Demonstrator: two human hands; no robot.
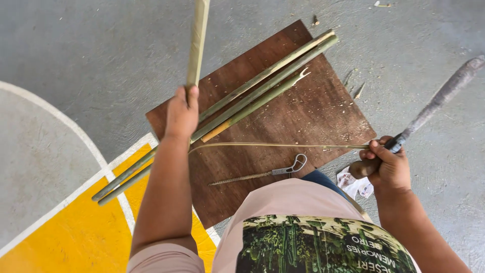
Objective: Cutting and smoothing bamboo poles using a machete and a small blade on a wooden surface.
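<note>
Bamboo strip [197,40], pale green and flat, stands nearly upright in the head view, running from the top edge of the frame down into the left hand [181,115], which is closed around its lower end left of centre. From that grip a thin peeled sliver [273,145] curls away and stretches almost level to the right, across the brown wooden board [323,111], ending at the right hand [386,164]. That hand is fisted around the handle of a long dark blade [439,98], which points up toward the right edge. So the strip's long axis is vertical, the sliver's horizontal, and the left hand is the nearer to the strip. Several longer green bamboo lengths [252,93] lie diagonally over the board, with a small metal tool [283,171] below them. Grey concrete floor [76,50] with yellow paint lies around.
</note>
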